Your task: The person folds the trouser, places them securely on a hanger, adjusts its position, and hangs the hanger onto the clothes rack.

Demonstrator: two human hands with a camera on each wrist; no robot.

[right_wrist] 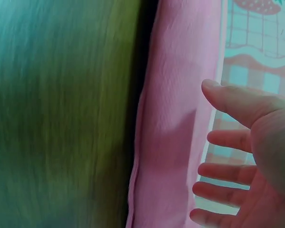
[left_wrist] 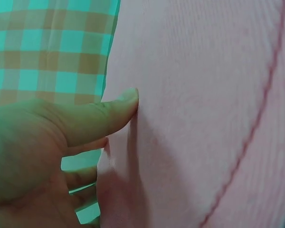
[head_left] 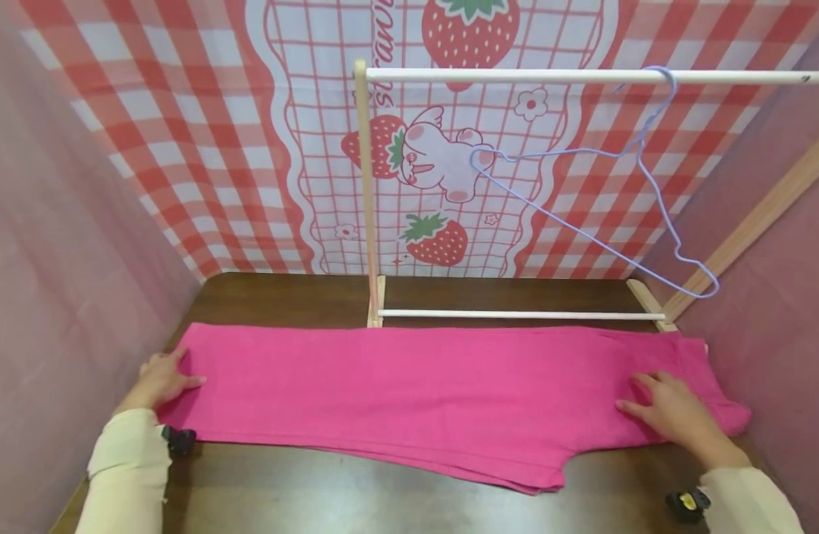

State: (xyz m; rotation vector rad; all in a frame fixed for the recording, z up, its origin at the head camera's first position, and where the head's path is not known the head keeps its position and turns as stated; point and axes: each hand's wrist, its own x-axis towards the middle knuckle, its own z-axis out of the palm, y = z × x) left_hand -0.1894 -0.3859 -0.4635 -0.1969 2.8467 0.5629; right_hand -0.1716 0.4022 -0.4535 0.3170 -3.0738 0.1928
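A pair of bright pink trousers [head_left: 396,386] lies folded lengthwise across the table, legs to the left and waist to the right. The crotch point sticks out toward the front. At the left hem, my left hand [head_left: 162,378] has its thumb on top of the cloth. In the left wrist view, the fingers of that left hand [left_wrist: 42,142] pass behind the trousers' edge [left_wrist: 180,118], pinching it. My right hand [head_left: 670,408] is over the waist end with fingers spread. The right wrist view shows this right hand [right_wrist: 247,156] with straight, separate fingers beside the pink cloth [right_wrist: 173,118].
A wooden rack [head_left: 366,193] with a white top rail [head_left: 516,76] stands behind the trousers. From the rail hangs a lilac wire hanger [head_left: 576,230]. A strawberry-print checked cloth [head_left: 209,148] covers the back, and pink panels [head_left: 69,222] close off both sides.
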